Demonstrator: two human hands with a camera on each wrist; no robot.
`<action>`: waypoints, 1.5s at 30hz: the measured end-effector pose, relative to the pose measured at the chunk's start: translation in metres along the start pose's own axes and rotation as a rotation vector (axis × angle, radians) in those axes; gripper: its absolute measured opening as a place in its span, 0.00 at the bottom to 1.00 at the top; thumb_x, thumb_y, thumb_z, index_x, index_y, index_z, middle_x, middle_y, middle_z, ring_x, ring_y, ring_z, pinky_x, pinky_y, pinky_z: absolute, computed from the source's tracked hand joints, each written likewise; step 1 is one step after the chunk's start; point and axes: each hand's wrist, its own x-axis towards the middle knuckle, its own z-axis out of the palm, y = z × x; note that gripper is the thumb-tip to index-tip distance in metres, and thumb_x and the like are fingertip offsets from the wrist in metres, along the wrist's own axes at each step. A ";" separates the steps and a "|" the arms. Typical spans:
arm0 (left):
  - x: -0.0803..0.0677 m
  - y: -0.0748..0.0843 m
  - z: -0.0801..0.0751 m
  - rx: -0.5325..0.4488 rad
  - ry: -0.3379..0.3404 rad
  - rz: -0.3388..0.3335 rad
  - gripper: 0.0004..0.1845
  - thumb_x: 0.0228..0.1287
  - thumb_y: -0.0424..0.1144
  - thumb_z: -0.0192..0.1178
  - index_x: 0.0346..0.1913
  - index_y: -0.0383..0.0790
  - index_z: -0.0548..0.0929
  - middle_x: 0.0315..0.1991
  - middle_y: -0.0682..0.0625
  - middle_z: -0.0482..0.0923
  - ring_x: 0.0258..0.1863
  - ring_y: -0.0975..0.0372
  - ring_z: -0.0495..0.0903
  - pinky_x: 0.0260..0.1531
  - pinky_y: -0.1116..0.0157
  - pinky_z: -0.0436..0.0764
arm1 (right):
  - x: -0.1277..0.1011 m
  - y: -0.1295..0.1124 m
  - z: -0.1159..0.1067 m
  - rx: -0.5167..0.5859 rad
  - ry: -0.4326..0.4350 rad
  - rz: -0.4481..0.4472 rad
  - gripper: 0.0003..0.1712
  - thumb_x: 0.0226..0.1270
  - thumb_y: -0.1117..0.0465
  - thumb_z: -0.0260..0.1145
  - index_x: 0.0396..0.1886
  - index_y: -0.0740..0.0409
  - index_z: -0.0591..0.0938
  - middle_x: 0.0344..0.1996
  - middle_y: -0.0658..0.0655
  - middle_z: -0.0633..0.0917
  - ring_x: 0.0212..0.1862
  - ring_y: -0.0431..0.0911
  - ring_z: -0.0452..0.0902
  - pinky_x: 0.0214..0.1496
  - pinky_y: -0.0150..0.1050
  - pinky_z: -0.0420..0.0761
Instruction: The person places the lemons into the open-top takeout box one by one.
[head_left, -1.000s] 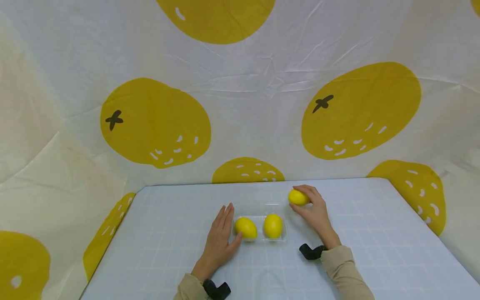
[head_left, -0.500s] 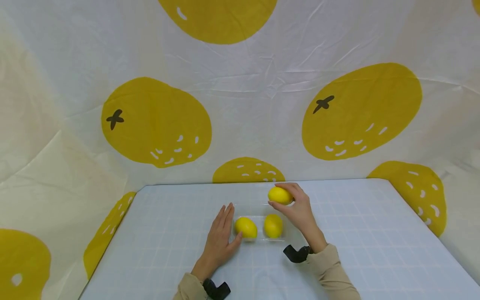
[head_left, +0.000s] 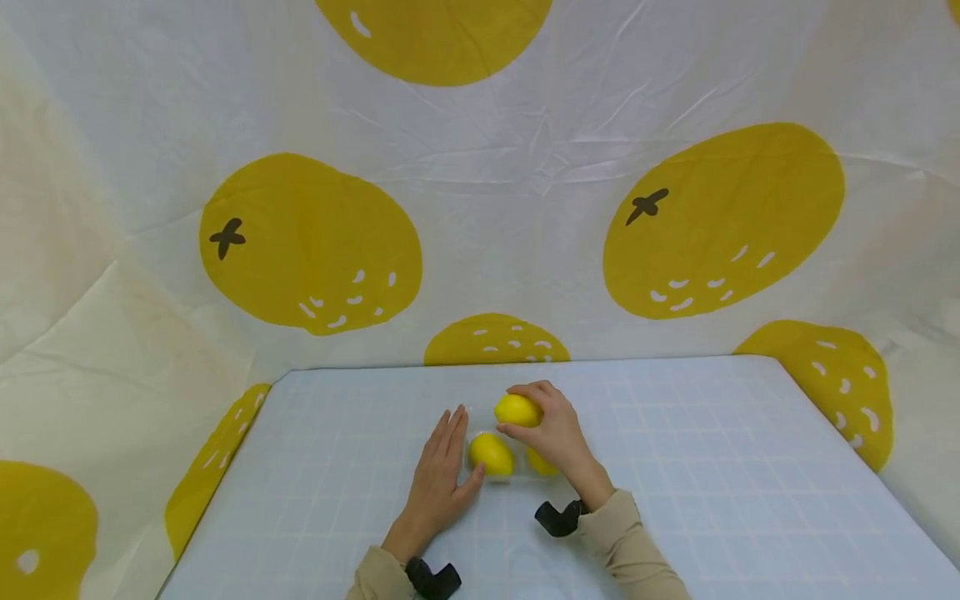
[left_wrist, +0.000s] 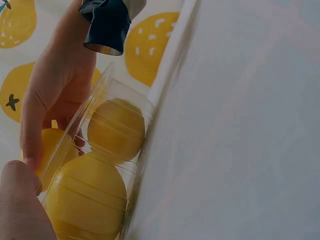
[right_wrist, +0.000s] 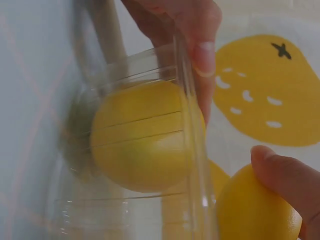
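Observation:
My right hand [head_left: 553,429] pinches a lemon [head_left: 517,410] between thumb and fingers, over the far part of a clear plastic container [left_wrist: 111,80]. Inside the container one lemon [head_left: 491,455] sits at the left. A second lemon [head_left: 542,463] sits at the right, partly covered by my right hand in the head view. My left hand [head_left: 437,483] lies along the container's left side, fingers straight, thumb near the front left corner. The right wrist view shows the held lemon [right_wrist: 252,210] just beyond the container's rim, with the right thumb [right_wrist: 287,172] on it.
The table [head_left: 337,467] bears a pale blue checked cloth. Behind and beside it hangs a white cloth [head_left: 517,250] printed with big yellow fruit. A black wrist camera [head_left: 433,579] sits on the left wrist, another black camera [head_left: 561,518] on the right.
My right hand has carried the lemon leftward, from the container's far right corner to over its middle, and now partly covers the right lemon. The left hand has stayed in place.

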 end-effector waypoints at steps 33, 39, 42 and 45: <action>-0.001 0.000 0.000 -0.002 -0.027 -0.006 0.40 0.67 0.51 0.53 0.75 0.29 0.59 0.76 0.41 0.57 0.74 0.43 0.56 0.69 0.45 0.59 | -0.011 0.007 0.007 -0.335 -0.136 -0.086 0.29 0.61 0.48 0.73 0.62 0.50 0.82 0.48 0.54 0.74 0.28 0.42 0.68 0.31 0.36 0.73; -0.001 0.000 0.000 0.001 -0.028 -0.008 0.40 0.67 0.51 0.53 0.75 0.30 0.58 0.76 0.41 0.56 0.74 0.43 0.56 0.69 0.45 0.59 | -0.011 0.005 0.008 -0.354 -0.132 -0.086 0.25 0.59 0.50 0.74 0.57 0.46 0.83 0.47 0.54 0.76 0.33 0.46 0.75 0.35 0.43 0.78; -0.001 0.001 0.000 -0.001 -0.038 -0.015 0.40 0.68 0.51 0.53 0.75 0.30 0.58 0.77 0.42 0.56 0.75 0.44 0.55 0.69 0.45 0.59 | -0.011 0.006 0.009 -0.372 -0.141 -0.095 0.24 0.60 0.50 0.74 0.57 0.45 0.83 0.47 0.54 0.76 0.34 0.47 0.74 0.36 0.43 0.78; -0.001 0.001 0.000 -0.002 -0.041 -0.018 0.40 0.68 0.51 0.52 0.75 0.30 0.58 0.77 0.42 0.55 0.75 0.44 0.55 0.69 0.45 0.59 | -0.011 0.008 0.010 -0.403 -0.153 -0.118 0.24 0.61 0.51 0.74 0.58 0.45 0.84 0.46 0.53 0.76 0.32 0.45 0.72 0.35 0.41 0.77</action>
